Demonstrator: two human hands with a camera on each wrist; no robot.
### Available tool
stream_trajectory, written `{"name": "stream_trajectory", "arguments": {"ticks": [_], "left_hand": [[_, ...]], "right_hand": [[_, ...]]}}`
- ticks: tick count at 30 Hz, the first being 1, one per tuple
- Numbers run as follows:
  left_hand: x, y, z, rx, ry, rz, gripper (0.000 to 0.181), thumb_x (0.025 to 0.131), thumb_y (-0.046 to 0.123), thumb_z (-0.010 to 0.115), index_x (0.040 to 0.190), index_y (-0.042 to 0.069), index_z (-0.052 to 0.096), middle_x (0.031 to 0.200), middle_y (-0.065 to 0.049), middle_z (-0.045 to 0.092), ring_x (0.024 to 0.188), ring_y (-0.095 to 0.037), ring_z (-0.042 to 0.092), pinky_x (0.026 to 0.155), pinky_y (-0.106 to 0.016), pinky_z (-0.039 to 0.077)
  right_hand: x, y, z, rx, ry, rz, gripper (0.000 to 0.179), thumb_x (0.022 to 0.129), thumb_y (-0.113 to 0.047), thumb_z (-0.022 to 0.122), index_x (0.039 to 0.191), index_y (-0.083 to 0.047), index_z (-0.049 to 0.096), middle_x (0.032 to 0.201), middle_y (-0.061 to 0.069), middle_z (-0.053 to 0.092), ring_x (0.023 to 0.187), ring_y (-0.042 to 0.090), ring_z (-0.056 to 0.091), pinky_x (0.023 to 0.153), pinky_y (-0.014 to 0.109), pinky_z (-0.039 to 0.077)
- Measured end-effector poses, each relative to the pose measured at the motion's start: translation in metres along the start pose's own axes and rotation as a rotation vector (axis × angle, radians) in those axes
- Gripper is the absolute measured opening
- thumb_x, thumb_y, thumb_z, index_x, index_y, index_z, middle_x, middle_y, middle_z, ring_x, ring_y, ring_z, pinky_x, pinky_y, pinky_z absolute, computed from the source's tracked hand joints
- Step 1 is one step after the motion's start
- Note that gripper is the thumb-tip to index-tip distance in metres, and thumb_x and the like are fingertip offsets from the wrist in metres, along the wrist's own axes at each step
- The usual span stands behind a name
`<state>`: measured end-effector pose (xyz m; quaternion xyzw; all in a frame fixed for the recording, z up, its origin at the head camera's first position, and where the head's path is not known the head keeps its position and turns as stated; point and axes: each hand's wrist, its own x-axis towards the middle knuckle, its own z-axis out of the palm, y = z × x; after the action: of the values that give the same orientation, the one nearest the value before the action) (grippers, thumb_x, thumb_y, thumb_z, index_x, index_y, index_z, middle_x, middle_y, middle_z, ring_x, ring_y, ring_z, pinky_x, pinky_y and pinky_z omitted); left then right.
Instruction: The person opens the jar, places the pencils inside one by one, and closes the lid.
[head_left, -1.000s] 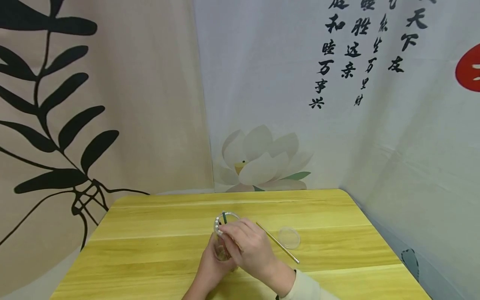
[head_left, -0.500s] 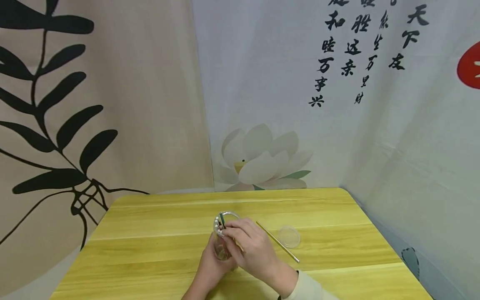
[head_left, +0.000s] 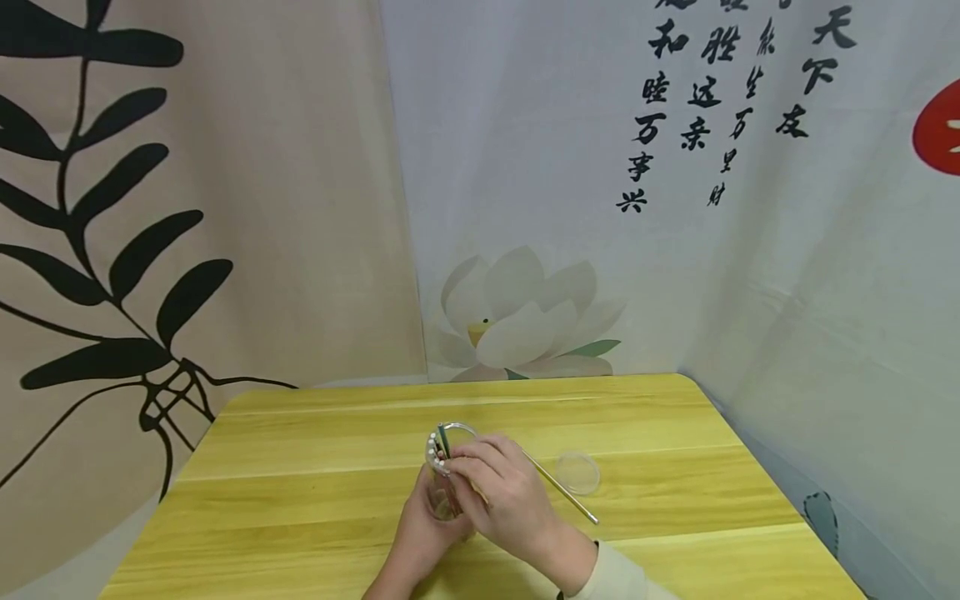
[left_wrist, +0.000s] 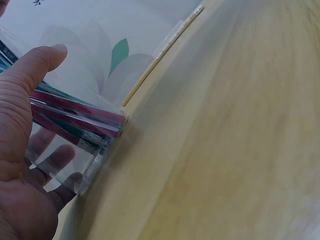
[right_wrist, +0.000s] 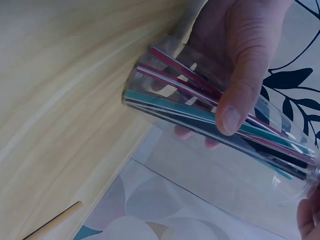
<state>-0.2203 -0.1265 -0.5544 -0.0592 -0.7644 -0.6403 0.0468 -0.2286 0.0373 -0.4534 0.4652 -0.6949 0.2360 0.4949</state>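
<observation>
My left hand point(head_left: 427, 529) grips a clear plastic cylinder point(right_wrist: 195, 135), its thumb lying along the wall in the right wrist view. Inside lie several slim striped pencils point(right_wrist: 167, 106), red, green and dark, leaning together. The cylinder is tilted, and its low end stands at the tabletop in the left wrist view. At the opening my right hand point(head_left: 506, 496) has thumb and forefinger close together by the rim, seemingly pinching a pencil among the protruding ends point(head_left: 443, 442); the fingers hide the exact contact. White dots line the near side of the rim.
Right of the hands, a thin gold-coloured stick point(head_left: 562, 486) lies slantwise on the wooden table point(head_left: 300, 492). Beside it is a clear round lid point(head_left: 578, 473). A printed cloth backdrop point(head_left: 315, 208) hangs behind the table's far edge.
The green pencil end at the opening has leaned slightly left, and more pencil ends show beside it. The right fingers have shifted a little at the rim; the left hand keeps its grip.
</observation>
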Motion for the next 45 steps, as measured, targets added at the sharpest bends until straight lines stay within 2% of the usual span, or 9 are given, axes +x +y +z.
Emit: {"name": "stream_trajectory", "arguments": {"ticks": [6, 12, 20, 25, 29, 33, 37, 41, 45], "left_hand": [[-0.001, 0.0, -0.001, 0.037, -0.005, -0.006, 0.096, 0.079, 0.019, 0.094, 0.159, 0.024, 0.042, 0.128, -0.002, 0.074, 0.116, -0.019, 0.069, 0.098, -0.033, 0.056], [-0.001, -0.001, -0.001, 0.019, -0.023, -0.007, 0.092, 0.081, 0.02, 0.093, 0.158, 0.022, 0.042, 0.126, -0.004, 0.074, 0.116, -0.023, 0.069, 0.099, -0.039, 0.058], [-0.001, 0.001, 0.0, -0.011, -0.04, -0.033, 0.094, 0.084, 0.027, 0.093, 0.161, 0.026, 0.039, 0.136, -0.005, 0.071, 0.126, -0.028, 0.066, 0.109, -0.056, 0.055], [-0.001, 0.001, 0.003, -0.024, -0.043, -0.038, 0.096, 0.084, 0.029, 0.093, 0.162, 0.024, 0.036, 0.15, -0.01, 0.065, 0.141, -0.038, 0.059, 0.118, -0.069, 0.045], [-0.002, 0.001, 0.003, -0.01, -0.058, -0.044, 0.102, 0.085, 0.031, 0.092, 0.166, 0.022, 0.031, 0.156, -0.015, 0.059, 0.147, -0.045, 0.052, 0.119, -0.074, 0.039], [-0.002, 0.0, 0.001, 0.013, -0.049, -0.051, 0.104, 0.085, 0.033, 0.092, 0.167, 0.023, 0.029, 0.155, -0.016, 0.06, 0.148, -0.047, 0.051, 0.119, -0.074, 0.038], [-0.001, -0.001, -0.005, 0.022, -0.022, -0.066, 0.105, 0.084, 0.034, 0.093, 0.167, 0.025, 0.029, 0.154, -0.016, 0.061, 0.148, -0.047, 0.051, 0.12, -0.074, 0.037], [-0.002, -0.001, -0.006, -0.003, -0.03, -0.081, 0.105, 0.084, 0.032, 0.093, 0.167, 0.025, 0.029, 0.157, -0.016, 0.058, 0.149, -0.048, 0.049, 0.118, -0.077, 0.037], [-0.002, 0.0, -0.003, -0.031, -0.052, -0.08, 0.105, 0.085, 0.029, 0.093, 0.167, 0.025, 0.028, 0.158, -0.016, 0.057, 0.149, -0.047, 0.049, 0.118, -0.077, 0.038]], "right_hand": [[-0.003, -0.001, -0.002, -0.013, -0.029, -0.005, 0.014, 0.096, -0.011, 0.077, 0.11, -0.009, 0.078, 0.111, 0.004, 0.08, 0.103, 0.021, 0.073, 0.09, 0.031, 0.061], [-0.003, -0.002, -0.006, 0.003, -0.016, -0.009, 0.021, 0.091, -0.009, 0.081, 0.111, -0.009, 0.076, 0.119, 0.008, 0.076, 0.106, 0.024, 0.072, 0.092, 0.032, 0.062], [-0.011, 0.003, -0.022, 0.04, -0.016, -0.004, 0.009, 0.103, -0.012, 0.069, 0.108, -0.008, 0.074, 0.118, 0.01, 0.073, 0.105, 0.025, 0.07, 0.086, 0.028, 0.062], [-0.024, 0.012, -0.041, 0.017, -0.072, 0.043, 0.011, 0.105, -0.015, 0.067, 0.108, -0.008, 0.074, 0.116, 0.009, 0.073, 0.102, 0.024, 0.071, 0.082, 0.026, 0.062], [-0.041, 0.025, -0.06, -0.067, -0.181, 0.196, 0.018, 0.095, -0.014, 0.079, 0.112, -0.008, 0.075, 0.113, 0.006, 0.074, 0.1, 0.02, 0.071, 0.081, 0.028, 0.063], [-0.053, 0.039, -0.072, -0.088, -0.48, 0.567, 0.037, 0.089, -0.019, 0.087, 0.121, -0.007, 0.073, 0.108, 0.004, 0.076, 0.096, 0.02, 0.071, 0.076, 0.034, 0.063], [-0.062, 0.062, -0.06, 0.082, -0.747, 0.884, 0.05, 0.095, -0.028, 0.083, 0.134, -0.002, 0.066, 0.113, 0.012, 0.076, 0.099, 0.025, 0.072, 0.076, 0.041, 0.063], [-0.072, 0.08, -0.035, 0.283, -0.819, 0.903, 0.047, 0.1, -0.024, 0.078, 0.138, -0.001, 0.064, 0.113, 0.01, 0.076, 0.095, 0.019, 0.071, 0.08, 0.036, 0.064], [-0.07, 0.084, -0.021, 0.327, -0.805, 0.873, 0.025, 0.103, -0.016, 0.072, 0.125, -0.006, 0.073, 0.107, 0.001, 0.078, 0.092, 0.013, 0.072, 0.077, 0.028, 0.062]]}}
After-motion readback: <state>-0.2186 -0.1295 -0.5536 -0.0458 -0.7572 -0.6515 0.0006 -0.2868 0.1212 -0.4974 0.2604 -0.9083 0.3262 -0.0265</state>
